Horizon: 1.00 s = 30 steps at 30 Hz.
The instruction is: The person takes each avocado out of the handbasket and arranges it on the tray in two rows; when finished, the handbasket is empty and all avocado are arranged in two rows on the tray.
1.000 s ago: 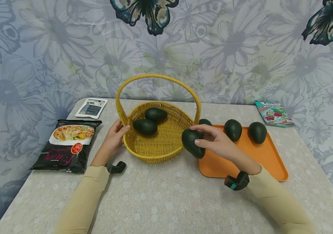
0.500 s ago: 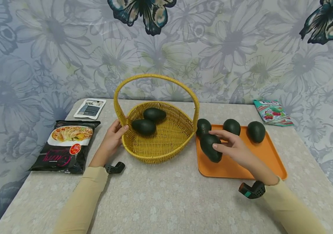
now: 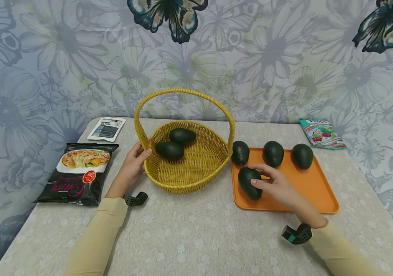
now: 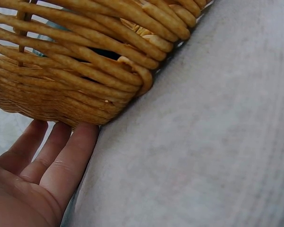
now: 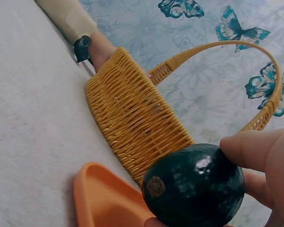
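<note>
right hand point(image 3: 279, 184) grips avocado point(image 3: 249, 183), its far side hidden

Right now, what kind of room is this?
Probably a home kitchen or dining corner: a cloth-covered table against flowery butterfly wallpaper, with food packets and a wicker basket of avocados.

left hand point(image 3: 132, 165) lies flat, fingers straight, arm stretched forward; right hand point(image 3: 275, 184) curls its fingers in a pinching grip.
</note>
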Tool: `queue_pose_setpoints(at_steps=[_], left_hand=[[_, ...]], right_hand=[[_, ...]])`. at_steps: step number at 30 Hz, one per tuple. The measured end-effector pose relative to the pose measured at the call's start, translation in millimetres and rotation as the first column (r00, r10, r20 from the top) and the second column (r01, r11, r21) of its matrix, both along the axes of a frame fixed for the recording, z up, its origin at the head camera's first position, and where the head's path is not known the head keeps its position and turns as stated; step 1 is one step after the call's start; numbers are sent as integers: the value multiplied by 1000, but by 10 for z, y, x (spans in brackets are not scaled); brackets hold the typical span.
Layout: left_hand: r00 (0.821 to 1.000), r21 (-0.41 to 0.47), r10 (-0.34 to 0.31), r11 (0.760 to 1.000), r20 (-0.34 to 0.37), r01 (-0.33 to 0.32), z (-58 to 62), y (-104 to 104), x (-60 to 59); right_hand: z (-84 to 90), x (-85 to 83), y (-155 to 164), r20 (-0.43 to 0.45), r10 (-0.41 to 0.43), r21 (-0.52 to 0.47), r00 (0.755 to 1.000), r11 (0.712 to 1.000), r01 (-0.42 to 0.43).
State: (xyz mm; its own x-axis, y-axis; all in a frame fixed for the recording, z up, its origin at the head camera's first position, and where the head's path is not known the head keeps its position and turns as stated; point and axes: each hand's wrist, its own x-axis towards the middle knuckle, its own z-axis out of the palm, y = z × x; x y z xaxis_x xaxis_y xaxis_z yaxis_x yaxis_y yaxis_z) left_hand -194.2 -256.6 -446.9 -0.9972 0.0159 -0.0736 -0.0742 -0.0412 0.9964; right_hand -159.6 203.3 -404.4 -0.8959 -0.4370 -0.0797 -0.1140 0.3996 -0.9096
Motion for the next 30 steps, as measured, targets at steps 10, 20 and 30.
queue_pose_setpoints(at_steps=[10, 20, 30], left_hand=[[1000, -2, 1, 1000, 3, -1, -9, 11, -35], [1000, -6, 9, 1000, 1, -9, 4, 1, -18], [1000, -4, 5, 1000, -8, -5, 11, -2, 5]], right_hand=[[-146, -7, -43, -16, -14, 18, 1000, 1000, 14], [-206, 13, -104, -128, -46, 67, 991, 996, 55], [-195, 14, -106, -122, -78, 102, 989, 991, 90]])
